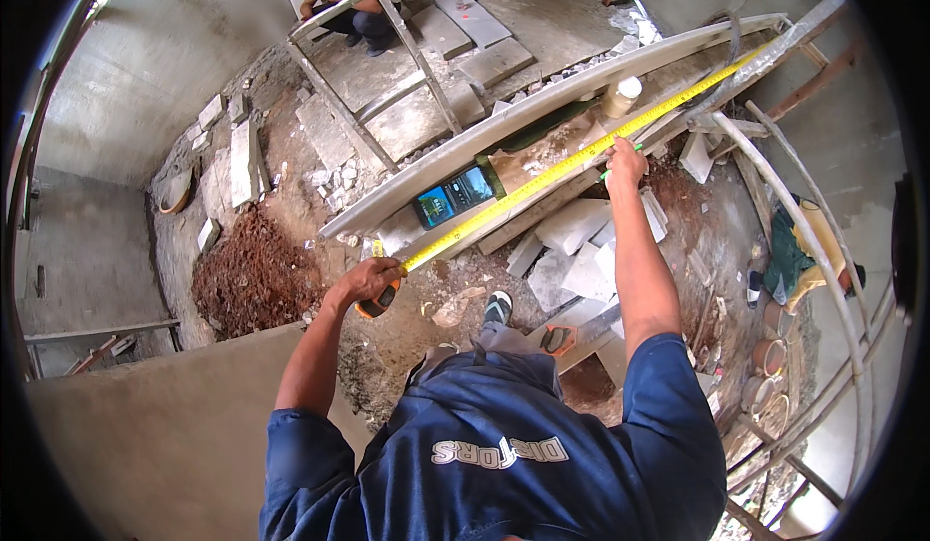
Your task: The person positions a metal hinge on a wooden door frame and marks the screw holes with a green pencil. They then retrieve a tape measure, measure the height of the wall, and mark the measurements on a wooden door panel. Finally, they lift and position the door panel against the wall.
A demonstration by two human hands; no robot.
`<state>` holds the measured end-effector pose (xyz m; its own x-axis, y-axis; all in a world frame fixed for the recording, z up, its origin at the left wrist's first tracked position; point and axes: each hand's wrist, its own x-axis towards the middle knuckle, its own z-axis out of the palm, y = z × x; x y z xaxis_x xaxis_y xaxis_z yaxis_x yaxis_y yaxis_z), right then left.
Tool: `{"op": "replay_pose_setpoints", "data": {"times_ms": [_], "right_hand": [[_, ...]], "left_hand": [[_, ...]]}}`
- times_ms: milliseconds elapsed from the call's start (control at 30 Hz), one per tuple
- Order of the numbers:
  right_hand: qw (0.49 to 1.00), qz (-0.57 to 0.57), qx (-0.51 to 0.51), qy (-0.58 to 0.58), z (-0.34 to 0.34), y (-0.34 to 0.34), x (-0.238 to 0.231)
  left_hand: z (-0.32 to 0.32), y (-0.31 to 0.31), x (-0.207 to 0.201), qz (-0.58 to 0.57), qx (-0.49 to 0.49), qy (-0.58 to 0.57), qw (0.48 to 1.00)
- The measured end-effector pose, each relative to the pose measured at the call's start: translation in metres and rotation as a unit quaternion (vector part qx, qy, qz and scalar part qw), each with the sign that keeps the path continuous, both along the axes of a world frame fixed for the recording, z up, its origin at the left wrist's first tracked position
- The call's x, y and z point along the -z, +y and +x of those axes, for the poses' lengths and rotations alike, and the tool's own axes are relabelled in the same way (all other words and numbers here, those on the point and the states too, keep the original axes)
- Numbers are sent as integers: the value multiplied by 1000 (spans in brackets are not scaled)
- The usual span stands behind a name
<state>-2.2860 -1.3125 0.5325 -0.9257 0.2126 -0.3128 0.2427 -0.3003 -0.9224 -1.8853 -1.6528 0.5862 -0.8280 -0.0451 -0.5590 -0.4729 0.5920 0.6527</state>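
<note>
My left hand (pixel 366 278) is closed around the orange and black case of a tape measure (pixel 380 301). From it the yellow blade (pixel 523 192) runs out to the upper right, along a long wooden form of boards (pixel 562 89). Beside the blade, about midway along, my right hand (pixel 628 161) is closed on a slim green pen (pixel 606 174); the blade's far end is too small to make out. Inside the form, just beyond the blade, lie a device with a lit screen (pixel 453 198) and a white-lidded jar (pixel 620 100).
Broken slabs (pixel 573 226) lie below the form, by my feet. A wooden frame (pixel 373 105) leans beyond it, near a crouching person (pixel 371 20). Red soil (pixel 257 275) is heaped at left. Curved poles (pixel 841 279) stand at right, with what looks like another person (pixel 804 250) behind.
</note>
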Motion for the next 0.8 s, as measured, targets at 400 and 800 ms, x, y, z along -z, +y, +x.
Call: {"op": "replay_pose_setpoints", "data": {"times_ms": [400, 800], "right_hand": [[1000, -10, -6, 3, 1, 0, -2], [1000, 10, -16, 0, -7, 7, 6]], "left_hand": [[23, -15, -10, -18, -12, -81, 997], [49, -28, -11, 24, -38, -70, 997]]}}
